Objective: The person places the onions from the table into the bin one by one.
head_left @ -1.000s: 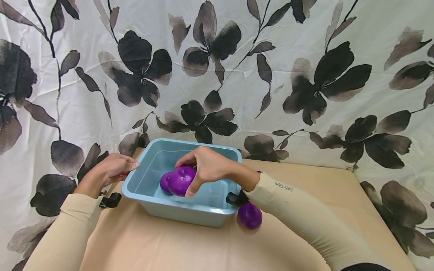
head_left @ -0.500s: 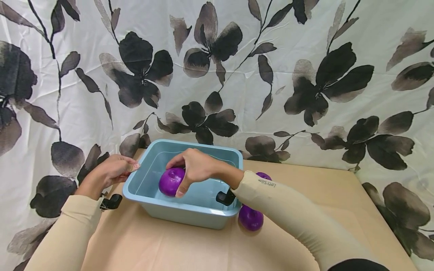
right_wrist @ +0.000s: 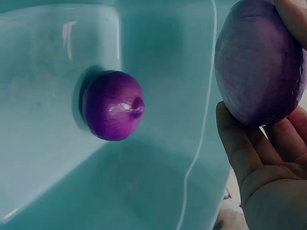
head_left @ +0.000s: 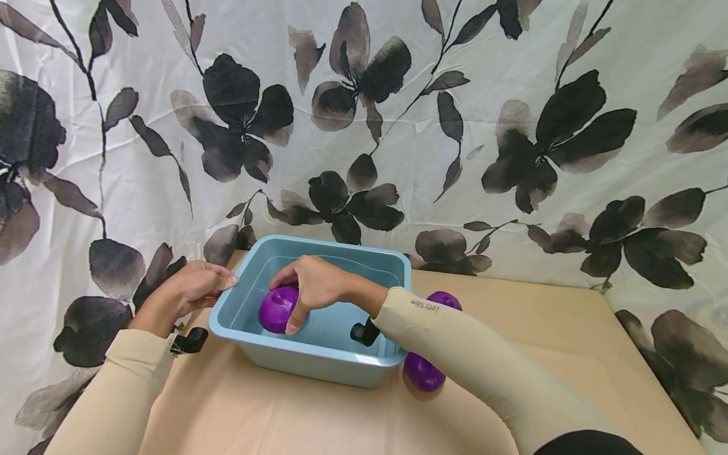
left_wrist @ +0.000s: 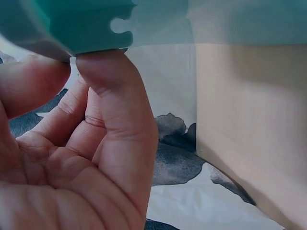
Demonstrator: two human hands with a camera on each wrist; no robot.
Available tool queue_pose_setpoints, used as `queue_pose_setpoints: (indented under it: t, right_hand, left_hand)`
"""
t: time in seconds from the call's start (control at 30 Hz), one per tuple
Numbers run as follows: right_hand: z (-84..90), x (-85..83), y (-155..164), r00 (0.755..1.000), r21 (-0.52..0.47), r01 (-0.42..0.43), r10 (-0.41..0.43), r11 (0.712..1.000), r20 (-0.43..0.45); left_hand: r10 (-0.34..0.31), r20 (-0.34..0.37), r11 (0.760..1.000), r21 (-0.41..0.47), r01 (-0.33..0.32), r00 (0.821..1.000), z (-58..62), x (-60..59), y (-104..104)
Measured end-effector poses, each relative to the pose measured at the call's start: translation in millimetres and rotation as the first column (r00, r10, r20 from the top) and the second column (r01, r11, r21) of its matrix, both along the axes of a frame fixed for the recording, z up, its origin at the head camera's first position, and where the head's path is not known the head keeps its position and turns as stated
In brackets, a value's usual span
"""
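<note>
Onion [right_wrist: 259,64], glossy purple and faintly ribbed, cupped in curled right hand [head_left: 309,284] inside pale-blue tub [head_left: 318,360].

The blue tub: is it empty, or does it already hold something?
Not empty. One purple onion lies on the blue tub's floor, and the right hand holds a second onion inside.

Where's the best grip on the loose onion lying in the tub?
Judging by the right wrist view, the onion lies on its side on the tub floor. Come from above and wrap fingers round its widest middle, not the tapered tip.
</note>
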State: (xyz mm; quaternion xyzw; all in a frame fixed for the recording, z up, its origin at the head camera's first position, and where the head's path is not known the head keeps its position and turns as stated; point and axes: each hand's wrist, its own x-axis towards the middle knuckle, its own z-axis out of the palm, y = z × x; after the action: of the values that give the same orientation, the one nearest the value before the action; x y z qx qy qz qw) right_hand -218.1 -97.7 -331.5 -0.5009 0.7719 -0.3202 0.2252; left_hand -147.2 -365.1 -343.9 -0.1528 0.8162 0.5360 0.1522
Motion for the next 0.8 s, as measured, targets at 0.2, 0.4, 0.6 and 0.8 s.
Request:
queue_pose_setpoints:
  t: [0.2,0.4,0.6,0.8]
  right_hand:
    - [-10.2,-3.2,-8,1.000,0.031,0.000,0.000,1.000,0.003]
    - [-19.3,-6.9,-17,1.000,0.046,-0.003,0.002,0.999,0.013]
    - [-21.5,-10.4,-24,1.000,0.062,-0.002,0.001,0.998,0.017]
    - [-25.5,-10.7,-30,0.999,0.080,0.005,-0.008,0.997,0.035]
  left_hand:
    - [0.005,0.004,1.000,-0.004,-0.005,1.000,1.4,0.4,1]
    - [0.010,0.006,1.000,-0.007,-0.010,1.000,0.8,-2.0,-1]
    - [0.020,0.011,1.000,0.001,-0.020,1.000,1.4,-3.4,-1]
    - [0.025,0.011,1.000,-0.001,-0.025,1.000,0.7,-4.4,0]
